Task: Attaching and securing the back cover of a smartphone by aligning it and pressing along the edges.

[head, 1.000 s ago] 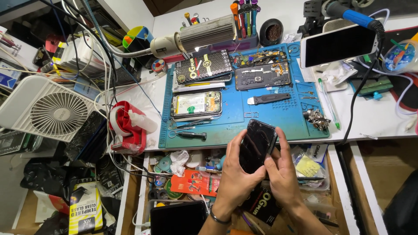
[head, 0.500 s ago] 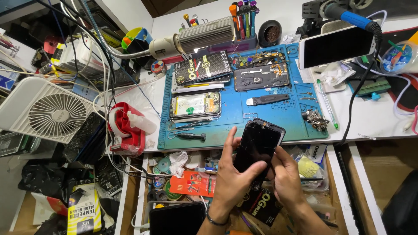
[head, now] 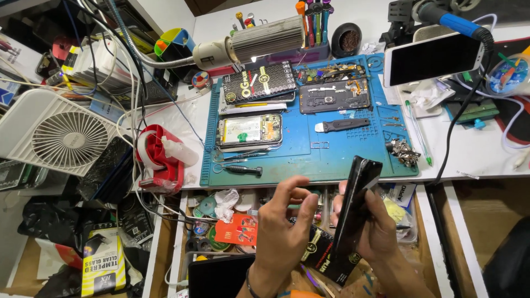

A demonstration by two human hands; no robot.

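Note:
My right hand (head: 381, 229) grips a black phone screen panel (head: 356, 201) from below, holding it turned nearly edge-on and upright over the open drawer. My left hand (head: 281, 229) hovers just left of the panel with fingers spread and curled, touching nothing I can see. A black flat box with gold print (head: 326, 256) lies under both hands. On the blue work mat (head: 342, 152) behind lie an opened phone body (head: 248, 131), a dark phone frame (head: 334, 96), a black pry tool (head: 345, 126) and a small screwdriver (head: 240, 170).
A white fan (head: 58, 132) stands at the left, a red tape dispenser (head: 157, 157) beside the mat. A white phone (head: 433, 58) sits on a stand at the back right. The open drawer (head: 221, 221) holds small clutter. Cables cross the left side.
The panel has turned from facing the camera to nearly edge-on and shifted right. My left hand has let go of it and drawn away to the left.

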